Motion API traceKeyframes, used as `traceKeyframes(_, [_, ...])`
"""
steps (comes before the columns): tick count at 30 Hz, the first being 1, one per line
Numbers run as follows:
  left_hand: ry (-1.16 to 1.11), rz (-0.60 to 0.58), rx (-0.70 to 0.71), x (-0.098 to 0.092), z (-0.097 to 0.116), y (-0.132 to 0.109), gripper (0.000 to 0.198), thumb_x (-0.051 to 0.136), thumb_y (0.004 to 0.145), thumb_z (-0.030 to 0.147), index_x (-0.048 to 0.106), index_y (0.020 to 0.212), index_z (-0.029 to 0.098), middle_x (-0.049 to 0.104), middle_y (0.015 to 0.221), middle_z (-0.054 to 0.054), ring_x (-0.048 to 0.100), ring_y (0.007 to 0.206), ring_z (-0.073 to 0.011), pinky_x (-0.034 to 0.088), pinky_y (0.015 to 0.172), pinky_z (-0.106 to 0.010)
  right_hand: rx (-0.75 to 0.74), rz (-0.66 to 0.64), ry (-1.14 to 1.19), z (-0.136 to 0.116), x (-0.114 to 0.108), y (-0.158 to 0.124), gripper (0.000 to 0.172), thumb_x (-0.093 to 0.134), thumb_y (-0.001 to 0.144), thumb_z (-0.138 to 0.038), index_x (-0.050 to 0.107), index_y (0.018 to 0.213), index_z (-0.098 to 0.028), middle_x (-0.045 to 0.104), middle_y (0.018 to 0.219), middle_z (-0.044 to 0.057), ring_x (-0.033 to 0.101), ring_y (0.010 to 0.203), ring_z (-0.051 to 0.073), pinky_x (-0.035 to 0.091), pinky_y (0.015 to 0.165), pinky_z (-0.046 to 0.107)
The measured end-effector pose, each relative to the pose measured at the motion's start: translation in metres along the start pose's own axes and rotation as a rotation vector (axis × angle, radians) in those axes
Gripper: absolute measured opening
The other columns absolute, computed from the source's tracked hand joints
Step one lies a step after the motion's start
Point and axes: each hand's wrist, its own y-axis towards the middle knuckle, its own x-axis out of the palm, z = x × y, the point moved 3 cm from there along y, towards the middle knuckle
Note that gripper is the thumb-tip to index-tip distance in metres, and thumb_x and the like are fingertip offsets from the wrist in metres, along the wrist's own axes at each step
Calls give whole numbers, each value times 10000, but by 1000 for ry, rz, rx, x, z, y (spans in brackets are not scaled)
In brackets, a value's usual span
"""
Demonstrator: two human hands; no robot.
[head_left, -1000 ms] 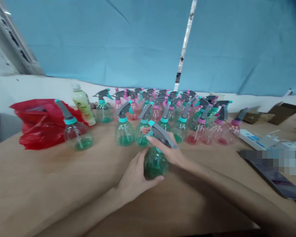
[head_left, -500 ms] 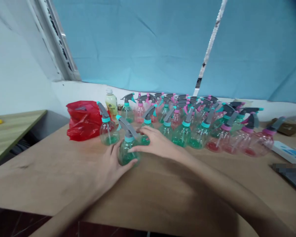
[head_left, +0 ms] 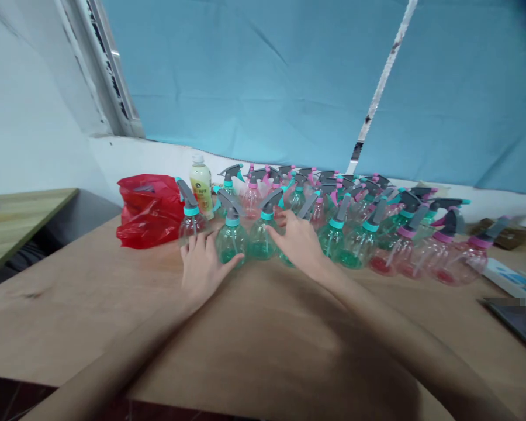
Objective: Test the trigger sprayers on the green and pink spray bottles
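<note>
Several clear spray bottles with grey heads stand in rows on the wooden table (head_left: 245,333). My left hand (head_left: 203,263) has its fingers spread, between the leftmost front bottle (head_left: 191,221) and a teal-collared bottle with green liquid (head_left: 232,242), and it grips neither. My right hand (head_left: 298,241) is open, thumb and fingers apart, beside another green bottle (head_left: 263,238). It partly covers the bottle behind it. Farther right, bottles with pink collars hold red liquid (head_left: 382,263).
A red plastic bag (head_left: 149,213) lies at the left, beside a yellow-labelled drink bottle (head_left: 201,187). A dark flat device (head_left: 515,321) and a white-blue box (head_left: 511,278) are at the right edge. Blue cloth hangs behind.
The green bottle that was between my hands now stands farther back, in line with the front row. My left hand has loosened from it, and my right hand has moved right.
</note>
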Motion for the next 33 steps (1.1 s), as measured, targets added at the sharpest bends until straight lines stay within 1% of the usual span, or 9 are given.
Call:
traceKeyframes(5, [25,18,8,6,-5,6,765,473,785,666,480,1281,83,550,1120,-185,468,1042,-364,384,855,-469,28,-61,-82,-5,11,-1,647,525,851,-446,376,1358,-72,688,899,167,656,861,316,472,688,394])
traceKeyframes(8, [59,2,11,9,-6,10,778,444,798,668,462,1305,77,537,1116,-196,456,1037,-373,385,842,-471,51,-88,-108,-8,17,4,698,512,851,-490,354,1366,-46,688,870,178,655,861,332,473,676,393])
traceKeyframes(11, [103,-4,4,11,-6,12,815,410,808,677,428,1333,54,529,1104,-207,454,1019,-374,389,828,-469,81,-96,-105,-11,24,12,728,515,844,-513,357,1346,-11,678,908,210,651,877,346,479,666,392])
traceKeyframes(17, [110,-5,-20,14,-8,12,868,357,823,688,355,1374,18,522,1085,-218,457,1009,-375,391,823,-464,115,-113,-66,-6,35,22,645,564,820,-491,446,1262,-35,652,1048,220,622,979,338,477,724,371])
traceKeyframes(22, [103,12,-28,13,-10,11,830,363,835,668,332,1389,50,532,1081,-207,469,1010,-372,411,814,-465,65,-160,7,-1,30,22,747,581,787,-488,370,1335,-26,661,1011,208,618,979,338,481,734,392])
traceKeyframes(25, [66,28,-32,10,-10,9,818,388,836,654,324,1391,56,527,1085,-213,469,1032,-379,411,833,-485,43,-206,52,0,25,19,722,593,768,-491,406,1314,-56,664,983,192,626,950,329,491,704,394])
traceKeyframes(28, [3,46,-30,3,-6,3,791,414,837,638,328,1386,75,513,1099,-204,469,1054,-376,412,860,-507,24,-252,125,2,22,15,607,622,745,-484,509,1215,-118,664,969,158,637,903,302,496,687,384])
traceKeyframes(31, [-137,51,20,-9,4,-9,753,438,841,616,327,1382,104,476,1151,-182,460,1096,-347,402,923,-512,-5,-293,236,5,18,9,531,650,728,-468,561,1136,-141,662,993,133,641,851,269,498,684,375])
traceKeyframes(33, [-277,-1,65,-16,14,-18,721,462,853,575,299,1391,123,449,1199,-165,447,1143,-316,389,975,-483,-39,-325,326,6,14,2,509,667,723,-436,566,1127,-143,659,1030,122,638,839,245,498,685,358])
